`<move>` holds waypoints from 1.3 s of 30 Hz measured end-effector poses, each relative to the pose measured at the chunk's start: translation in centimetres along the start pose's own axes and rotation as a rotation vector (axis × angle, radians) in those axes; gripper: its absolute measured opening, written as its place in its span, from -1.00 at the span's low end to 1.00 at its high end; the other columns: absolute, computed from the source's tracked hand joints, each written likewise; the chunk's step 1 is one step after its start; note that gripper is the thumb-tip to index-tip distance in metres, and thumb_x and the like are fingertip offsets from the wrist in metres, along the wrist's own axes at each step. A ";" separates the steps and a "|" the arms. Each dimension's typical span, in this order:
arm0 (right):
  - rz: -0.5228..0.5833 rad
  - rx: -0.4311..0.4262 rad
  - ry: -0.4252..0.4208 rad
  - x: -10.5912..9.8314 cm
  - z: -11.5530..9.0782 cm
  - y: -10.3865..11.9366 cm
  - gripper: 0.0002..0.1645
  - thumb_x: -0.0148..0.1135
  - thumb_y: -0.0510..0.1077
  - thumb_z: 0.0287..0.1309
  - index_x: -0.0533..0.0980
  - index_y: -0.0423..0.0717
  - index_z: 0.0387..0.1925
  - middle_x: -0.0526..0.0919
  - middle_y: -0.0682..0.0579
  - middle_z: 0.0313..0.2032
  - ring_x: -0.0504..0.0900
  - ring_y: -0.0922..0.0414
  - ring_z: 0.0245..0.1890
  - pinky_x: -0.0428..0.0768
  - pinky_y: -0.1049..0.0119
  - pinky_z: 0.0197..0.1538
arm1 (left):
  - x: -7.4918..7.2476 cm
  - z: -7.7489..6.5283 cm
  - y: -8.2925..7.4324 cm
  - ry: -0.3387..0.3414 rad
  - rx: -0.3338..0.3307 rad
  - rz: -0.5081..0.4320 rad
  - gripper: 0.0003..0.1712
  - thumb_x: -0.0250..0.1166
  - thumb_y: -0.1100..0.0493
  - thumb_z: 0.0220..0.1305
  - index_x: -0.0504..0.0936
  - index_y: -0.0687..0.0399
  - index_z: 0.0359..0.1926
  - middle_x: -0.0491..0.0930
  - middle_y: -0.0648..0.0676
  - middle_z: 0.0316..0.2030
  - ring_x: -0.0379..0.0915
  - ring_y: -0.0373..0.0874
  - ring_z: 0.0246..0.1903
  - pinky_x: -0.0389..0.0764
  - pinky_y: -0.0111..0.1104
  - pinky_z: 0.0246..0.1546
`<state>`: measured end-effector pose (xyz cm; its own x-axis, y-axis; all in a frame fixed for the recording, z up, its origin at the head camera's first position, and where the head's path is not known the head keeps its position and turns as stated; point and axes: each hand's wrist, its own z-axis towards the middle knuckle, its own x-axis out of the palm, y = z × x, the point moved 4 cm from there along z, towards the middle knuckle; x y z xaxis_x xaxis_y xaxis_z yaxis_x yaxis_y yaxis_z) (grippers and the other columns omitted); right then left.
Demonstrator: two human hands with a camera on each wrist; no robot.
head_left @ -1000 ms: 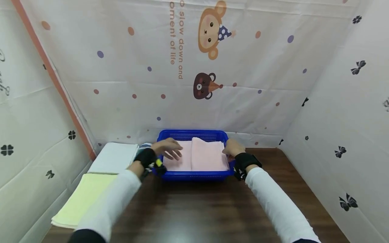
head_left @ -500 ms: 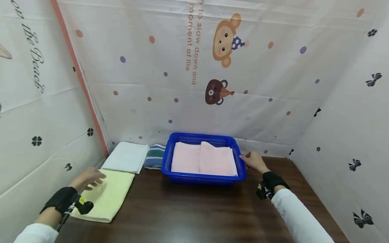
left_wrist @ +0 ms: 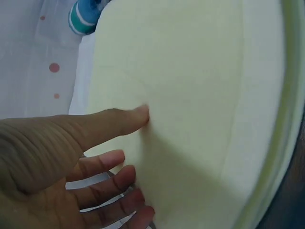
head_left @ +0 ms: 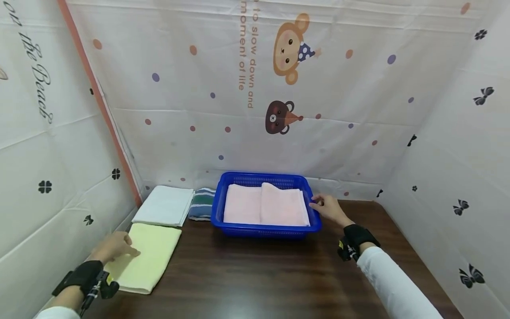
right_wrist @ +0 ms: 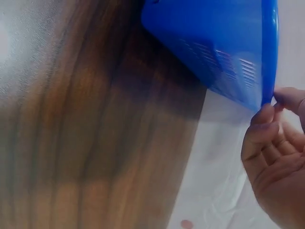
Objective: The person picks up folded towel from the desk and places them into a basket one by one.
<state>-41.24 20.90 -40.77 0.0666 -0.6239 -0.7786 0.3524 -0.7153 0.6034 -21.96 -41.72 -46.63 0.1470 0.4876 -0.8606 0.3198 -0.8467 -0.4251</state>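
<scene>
My left hand (head_left: 113, 248) is at the left side of a folded yellow towel (head_left: 153, 252). In the left wrist view its thumb lies over the yellow cloth (left_wrist: 190, 86), while the other fingers, loosely bent, are by the towel's edge. At the back of the table, my right hand (head_left: 330, 209) pinches the right rim of a blue plastic basket (head_left: 263, 227); the right wrist view shows thumb and fingertips on the basket rim (right_wrist: 269, 57). Inside the basket two folded pink towels (head_left: 283, 208) lie side by side.
Behind the yellow towel lies a folded white towel (head_left: 163, 206). A striped blue, green and white towel (head_left: 202, 204) sits between it and the basket. Printed sheets (head_left: 179, 146) wall in the dark wooden table (head_left: 239, 270) at the back and both sides.
My left hand has left the basket's left side and come down to the yellow towel. My right hand has shifted outward on the basket's right rim. The head view has turned slightly.
</scene>
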 end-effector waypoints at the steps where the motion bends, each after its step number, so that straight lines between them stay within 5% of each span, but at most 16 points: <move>1: 0.009 -0.001 -0.005 0.0 -0.1 -0.1 -0.60 0.19 -0.19 0.44 0.53 -0.48 0.09 0.63 -0.20 -0.36 0.50 0.11 -0.43 0.46 0.40 -0.40 | 0.1 0.0 -0.4 0.016 0.009 0.005 -0.44 0.54 -0.01 0.06 0.49 0.35 -0.23 0.47 0.18 -0.37 0.40 0.00 -0.37 0.43 -0.29 -0.41; 10: 0.037 0.095 -0.001 0.1 -2.2 -2.3 -0.64 0.01 -0.18 0.54 0.56 -0.41 0.06 0.71 -0.31 -0.13 0.66 0.01 -0.29 0.60 0.29 -0.27 | 3.3 -0.8 -4.0 0.143 0.063 -0.021 -0.45 0.63 -0.05 -0.04 0.42 0.10 -0.41 0.35 -0.02 -0.53 0.30 -0.16 -0.54 0.36 -0.40 -0.54; 19: 0.006 0.291 0.320 0.3 -5.6 -4.9 -0.72 0.04 -0.27 0.47 0.62 -0.41 -0.14 0.64 -0.08 -0.54 0.62 0.13 -0.56 0.60 0.31 -0.44 | 6.4 -2.9 -10.0 0.315 0.189 -0.262 -0.77 0.44 0.20 0.25 0.55 0.21 -0.35 0.51 0.07 -0.55 0.49 -0.12 -0.53 0.65 -0.29 -0.54; 26: 0.099 0.452 0.517 1.0 -8.5 -4.8 -0.76 0.08 -0.20 0.49 0.59 -0.31 -0.17 0.57 0.00 -0.50 0.59 0.11 -0.46 0.64 0.23 -0.33 | 7.4 -2.6 -11.5 0.148 0.091 -0.101 -0.58 0.56 0.08 0.11 0.47 0.14 -0.55 0.45 0.05 -0.60 0.45 -0.14 -0.60 0.50 -0.38 -0.56; 29: 0.085 0.380 0.561 1.6 -9.1 -3.9 -0.74 0.13 -0.17 0.47 0.62 -0.30 -0.21 0.63 -0.01 -0.46 0.64 0.12 -0.43 0.70 0.20 -0.30 | 8.2 -2.5 -12.5 0.138 0.092 -0.080 -0.54 0.59 0.05 0.07 0.46 0.14 -0.59 0.44 0.04 -0.64 0.44 -0.16 -0.64 0.43 -0.41 -0.57; 35: 0.072 0.259 0.660 2.9 -10.1 -1.4 -0.74 0.17 -0.14 0.45 0.67 -0.24 -0.20 0.69 -0.04 -0.39 0.67 0.11 -0.37 0.72 0.16 -0.26 | 10.4 -2.8 -16.2 0.168 0.087 -0.190 -0.63 0.57 0.10 0.08 0.56 0.19 -0.53 0.56 0.11 -0.57 0.56 -0.15 -0.63 0.65 -0.38 -0.58; 39: 0.085 0.141 0.744 4.9 -11.0 0.9 -0.72 0.16 -0.11 0.46 0.69 -0.23 -0.18 0.74 -0.08 -0.37 0.71 0.09 -0.35 0.75 0.11 -0.25 | 12.4 -3.7 -17.7 0.301 0.089 -0.387 -0.75 0.48 0.17 0.19 0.67 0.31 -0.36 0.64 0.12 -0.49 0.61 -0.18 -0.57 0.73 -0.35 -0.50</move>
<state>-30.30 20.65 -45.97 0.7177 -0.3373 -0.6092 0.1989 -0.7391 0.6435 -22.31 -19.87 -48.71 0.3011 0.7984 -0.5215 0.3254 -0.6001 -0.7308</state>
